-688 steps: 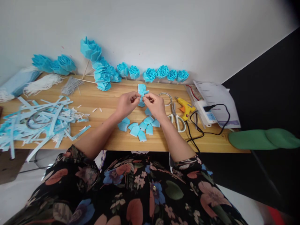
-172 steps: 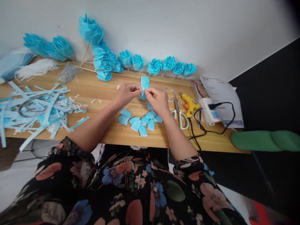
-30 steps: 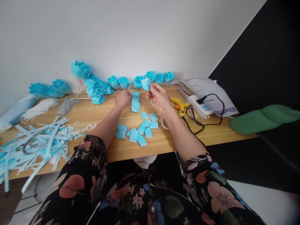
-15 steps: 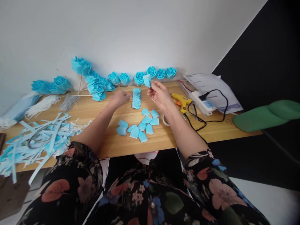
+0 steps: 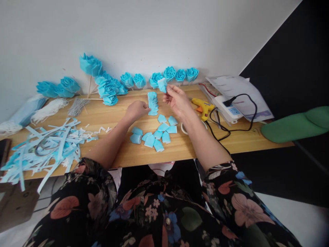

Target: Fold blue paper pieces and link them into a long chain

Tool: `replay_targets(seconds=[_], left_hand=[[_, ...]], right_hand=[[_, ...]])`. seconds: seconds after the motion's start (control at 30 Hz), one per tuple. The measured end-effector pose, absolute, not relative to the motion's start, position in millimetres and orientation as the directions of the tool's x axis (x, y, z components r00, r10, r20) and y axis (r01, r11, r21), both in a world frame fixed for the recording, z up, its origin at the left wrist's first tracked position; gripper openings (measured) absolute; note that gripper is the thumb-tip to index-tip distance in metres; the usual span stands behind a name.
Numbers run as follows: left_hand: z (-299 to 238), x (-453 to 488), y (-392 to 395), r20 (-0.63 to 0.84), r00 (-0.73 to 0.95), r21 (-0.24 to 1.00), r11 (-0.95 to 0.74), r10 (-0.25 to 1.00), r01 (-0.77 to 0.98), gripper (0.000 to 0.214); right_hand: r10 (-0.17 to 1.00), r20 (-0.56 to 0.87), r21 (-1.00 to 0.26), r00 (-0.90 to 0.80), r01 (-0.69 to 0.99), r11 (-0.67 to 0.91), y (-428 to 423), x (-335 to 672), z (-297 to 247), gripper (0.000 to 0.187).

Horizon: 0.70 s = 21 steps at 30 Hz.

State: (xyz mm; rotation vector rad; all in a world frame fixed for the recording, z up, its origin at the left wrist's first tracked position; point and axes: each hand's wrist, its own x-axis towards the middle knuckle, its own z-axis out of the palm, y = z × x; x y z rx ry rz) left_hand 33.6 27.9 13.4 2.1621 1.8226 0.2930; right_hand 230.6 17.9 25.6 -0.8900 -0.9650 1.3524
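My right hand (image 5: 176,98) is raised above the wooden table (image 5: 123,156) and pinches a small folded blue paper petal (image 5: 162,84) between thumb and fingers. My left hand (image 5: 137,109) rests on the table with its fingers curled, its tips against the lower end of a strip of stacked blue petals (image 5: 152,102) that lies flat. Several loose folded blue petals (image 5: 154,134) lie in a cluster between my forearms, nearer the table's front edge.
Finished blue paper roses (image 5: 164,75) line the wall. A heap of blue paper strips (image 5: 48,144) covers the left side. A yellow glue gun (image 5: 203,106), a power strip with a black cord (image 5: 228,111), papers (image 5: 239,96) and a tape ring (image 5: 183,127) lie right. A green object (image 5: 295,125) overhangs the right end.
Earlier both hands held the petal strip together. It now lies on the table; over the last second my left hand slid back toward its lower end and my right stayed raised with one petal.
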Motion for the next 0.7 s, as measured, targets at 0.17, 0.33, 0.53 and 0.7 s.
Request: replay_targets(seconds=[0.17, 0.33, 0.53, 0.7], left_hand=[[6, 34, 27, 0.031, 0.181, 0.450, -0.175, 0.983, 0.875, 0.012], [5, 24, 31, 0.112, 0.057, 0.841, -0.125, 0.992, 0.526, 0.014], [7, 26, 30, 0.045, -0.069, 0.984, -0.033, 0.997, 0.177, 0.011], [8, 29, 27, 0.119, -0.093, 0.975, -0.098, 0.989, 0.201, 0.013]], right_hand=[[0.998, 0.050, -0.921, -0.038, -0.388, 0.031, 17, 231, 25, 0.028], [0.998, 0.050, -0.924, -0.042, -0.381, 0.031, 16, 230, 25, 0.026], [0.983, 0.144, -0.972, -0.110, -0.200, 0.120, 13, 226, 22, 0.026], [0.941, 0.268, -0.956, -0.207, 0.064, 0.286, 11, 225, 16, 0.021]])
